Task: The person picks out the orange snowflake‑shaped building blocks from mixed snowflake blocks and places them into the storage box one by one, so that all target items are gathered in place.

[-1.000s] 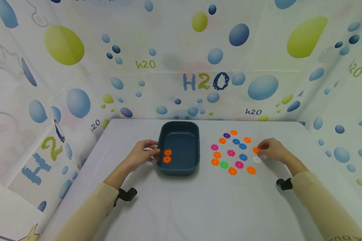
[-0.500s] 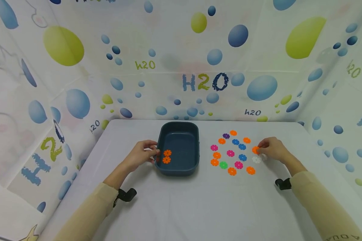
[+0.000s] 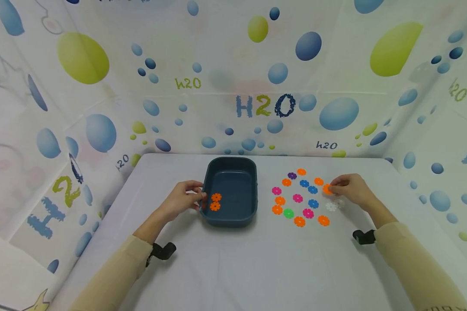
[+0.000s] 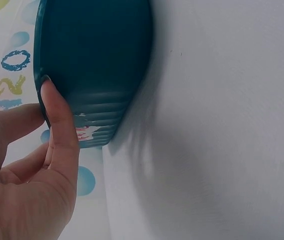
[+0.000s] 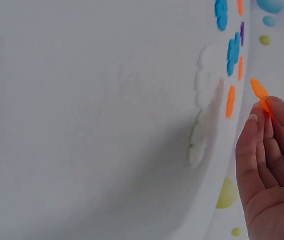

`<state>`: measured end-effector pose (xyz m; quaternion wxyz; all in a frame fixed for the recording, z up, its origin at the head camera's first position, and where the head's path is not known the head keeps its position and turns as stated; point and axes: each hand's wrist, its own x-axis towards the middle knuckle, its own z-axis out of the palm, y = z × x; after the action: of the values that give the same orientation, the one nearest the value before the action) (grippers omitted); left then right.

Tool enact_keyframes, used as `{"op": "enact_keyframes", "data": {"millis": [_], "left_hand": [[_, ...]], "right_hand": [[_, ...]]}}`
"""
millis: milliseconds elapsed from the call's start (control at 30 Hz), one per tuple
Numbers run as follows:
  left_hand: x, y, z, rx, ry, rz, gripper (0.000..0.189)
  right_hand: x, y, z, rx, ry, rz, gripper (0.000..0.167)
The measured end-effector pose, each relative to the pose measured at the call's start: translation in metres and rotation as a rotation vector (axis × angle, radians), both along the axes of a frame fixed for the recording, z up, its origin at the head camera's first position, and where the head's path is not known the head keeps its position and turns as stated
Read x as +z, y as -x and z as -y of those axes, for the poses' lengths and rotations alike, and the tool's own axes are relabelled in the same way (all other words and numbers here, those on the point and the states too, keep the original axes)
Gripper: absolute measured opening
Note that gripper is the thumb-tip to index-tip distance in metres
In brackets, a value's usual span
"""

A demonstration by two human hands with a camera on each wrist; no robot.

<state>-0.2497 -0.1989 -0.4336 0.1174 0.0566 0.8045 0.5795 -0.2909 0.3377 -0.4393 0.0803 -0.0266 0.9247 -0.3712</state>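
Note:
At the left wall of a dark blue plastic tray [image 3: 237, 218], my left hand [image 3: 182, 200] pinches the rim between thumb and fingers, as the left wrist view shows closely. Two orange flower-shaped discs [image 3: 215, 197] lie inside that tray near its left side. Over on the right, my right hand [image 3: 352, 190] pinches an orange flower-shaped disc [image 5: 259, 90], lifted off the cloth in the right wrist view. Just below this hand lie white flower discs [image 3: 331, 206]. Several orange, blue, pink, purple and green discs [image 3: 289, 213] are scattered between the tray and the hand.
A white cloth [image 3: 237, 268] covers the table, whose far edge meets a printed curtain [image 3: 218, 125] with bubbles and lettering. The curtain also hangs along both sides. Black wrist cameras [image 3: 164, 251] sit at both cuffs.
My right hand has lifted the orange disc slightly and moved it a little up and left, away from the white discs. The left hand stays on the tray's rim.

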Motion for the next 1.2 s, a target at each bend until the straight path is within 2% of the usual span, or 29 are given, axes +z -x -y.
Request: {"op": "enact_keyframes", "data": {"millis": [633,1000,1200], "left_hand": [[0.0,-0.002,0.001,0.01,0.005,0.011,0.046],[0.002,-0.001,0.001,0.004,0.005,0.006,0.046],[0.0,0.0,0.002,0.003,0.008,0.005,0.046]], "right_hand": [[0.024,-0.009,0.056,0.099,0.16,-0.082,0.026],[0.043,-0.017,0.109,0.168,0.265,-0.11,0.022],[0.043,-0.016,0.135,0.208,0.305,-0.111,0.019]]}}
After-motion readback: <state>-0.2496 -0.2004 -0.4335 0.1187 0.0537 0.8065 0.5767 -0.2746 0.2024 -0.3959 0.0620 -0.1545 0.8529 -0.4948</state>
